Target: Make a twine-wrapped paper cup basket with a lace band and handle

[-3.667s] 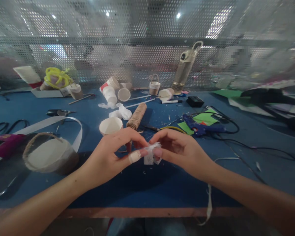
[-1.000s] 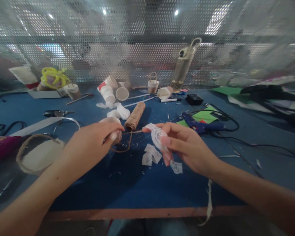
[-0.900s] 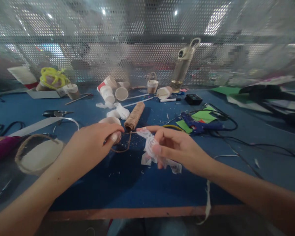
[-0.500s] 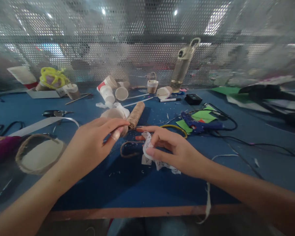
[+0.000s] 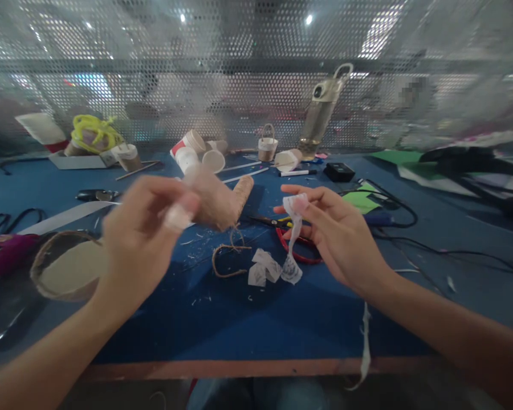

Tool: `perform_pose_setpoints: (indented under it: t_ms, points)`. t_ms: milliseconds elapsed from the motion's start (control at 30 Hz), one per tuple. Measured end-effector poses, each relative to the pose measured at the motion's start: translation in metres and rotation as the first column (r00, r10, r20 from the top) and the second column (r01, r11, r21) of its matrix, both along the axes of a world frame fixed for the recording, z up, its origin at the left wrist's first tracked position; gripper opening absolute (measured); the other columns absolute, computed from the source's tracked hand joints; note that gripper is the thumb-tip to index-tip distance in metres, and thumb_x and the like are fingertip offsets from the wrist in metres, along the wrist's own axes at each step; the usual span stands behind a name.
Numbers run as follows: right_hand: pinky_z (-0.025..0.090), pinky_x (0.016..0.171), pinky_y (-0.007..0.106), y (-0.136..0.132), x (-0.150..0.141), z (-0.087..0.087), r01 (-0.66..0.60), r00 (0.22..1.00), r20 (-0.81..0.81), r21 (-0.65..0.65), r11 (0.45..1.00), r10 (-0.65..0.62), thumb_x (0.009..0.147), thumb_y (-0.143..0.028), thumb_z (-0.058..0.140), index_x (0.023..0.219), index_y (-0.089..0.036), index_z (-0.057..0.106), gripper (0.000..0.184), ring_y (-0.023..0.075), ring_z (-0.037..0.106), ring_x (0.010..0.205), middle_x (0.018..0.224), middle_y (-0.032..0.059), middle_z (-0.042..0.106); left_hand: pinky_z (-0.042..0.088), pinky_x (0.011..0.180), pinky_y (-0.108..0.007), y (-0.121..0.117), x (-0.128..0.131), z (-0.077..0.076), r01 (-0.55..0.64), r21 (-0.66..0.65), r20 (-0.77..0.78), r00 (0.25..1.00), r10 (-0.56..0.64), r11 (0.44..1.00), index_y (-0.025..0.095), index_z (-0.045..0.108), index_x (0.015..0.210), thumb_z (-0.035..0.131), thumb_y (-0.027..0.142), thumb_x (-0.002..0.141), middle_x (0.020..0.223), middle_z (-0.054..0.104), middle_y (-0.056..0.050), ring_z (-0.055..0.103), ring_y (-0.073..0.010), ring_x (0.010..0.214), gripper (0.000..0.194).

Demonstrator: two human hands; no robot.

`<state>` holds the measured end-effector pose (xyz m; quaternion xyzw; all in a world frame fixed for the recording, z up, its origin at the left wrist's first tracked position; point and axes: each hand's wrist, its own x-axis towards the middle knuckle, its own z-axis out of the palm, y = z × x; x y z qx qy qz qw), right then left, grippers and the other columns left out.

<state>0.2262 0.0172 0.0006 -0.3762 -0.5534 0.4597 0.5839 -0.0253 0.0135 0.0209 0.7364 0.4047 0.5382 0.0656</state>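
My left hand [image 5: 143, 228] is closed, thumb and fingers pinching a brownish, cup-shaped thing [image 5: 214, 199] smeared by motion. White tape or a bandage wraps its thumb. In my right hand [image 5: 336, 230], thumb and finger pinch a white lace strip [image 5: 296, 225] that hangs down towards the table. Behind that hand lie scissors with red handles [image 5: 310, 260], partly hidden. Folded lace pieces [image 5: 264, 267] lie on the table between my hands, beside a curl of brown twine [image 5: 224, 272]. A twine-wrapped roll [image 5: 243, 191] shows just beyond the cup-shaped thing.
Paper cups [image 5: 214, 162] and a small handled basket [image 5: 267, 149] stand farther back, near a clear bottle [image 5: 320, 117]. At left are a twine-rimmed round piece [image 5: 68, 267] and a magenta tool [image 5: 15, 250]. A blue glue gun [image 5: 380, 219] with cable lies at right.
My left hand has lifted the cup-shaped thing, now blurred, off the table. My right hand has moved right and up, drawing out the lace strip; folded pieces and the scissors' red handles now show.
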Motion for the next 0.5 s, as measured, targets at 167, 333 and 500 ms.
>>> perform_pose_setpoints:
  t_ms: [167, 333, 500]
  points:
    - [0.061, 0.058, 0.026, -0.006, -0.003, -0.001, -0.109, 0.993, 0.043, -0.005, 0.994, 0.109, 0.091, -0.034, 0.070, 0.086, -0.021, 0.065, 0.014, 0.0188, 0.069, 0.092, 0.115, 0.0049, 0.066, 0.053, 0.074, -0.028, -0.007, 0.001, 0.002, 0.031, -0.032, -0.316, 0.948, -0.039, 0.999, 0.024, 0.067, 0.092, 0.065, 0.029, 0.093, 0.086, 0.070, 0.002, 0.063, -0.0152, 0.077, 0.005]
    - [0.042, 0.038, 0.020, -0.011, -0.002, 0.002, -0.036, 0.996, 0.076, 0.010, 0.999, 0.035, 0.093, -0.035, 0.067, 0.093, -0.023, 0.065, 0.012, 0.0047, 0.054, 0.049, 0.103, 0.0017, 0.069, 0.052, 0.069, -0.023, -0.009, 0.002, 0.007, 0.444, -0.270, -0.204, 0.841, -0.502, 0.854, 0.021, 0.067, 0.090, 0.066, 0.025, 0.093, 0.082, 0.070, 0.000, 0.064, -0.0135, 0.073, 0.005]
    - [0.024, 0.033, 0.023, -0.009, 0.001, 0.005, 0.017, 0.988, 0.154, 0.046, 0.999, -0.024, 0.093, -0.037, 0.067, 0.089, -0.022, 0.062, 0.016, -0.0005, 0.034, 0.040, 0.115, 0.0023, 0.067, 0.052, 0.082, -0.029, -0.007, 0.007, 0.002, 0.614, -0.309, -0.325, 0.650, -0.687, 0.727, 0.021, 0.069, 0.102, 0.062, 0.019, 0.096, 0.090, 0.073, -0.003, 0.065, -0.0172, 0.087, 0.009]
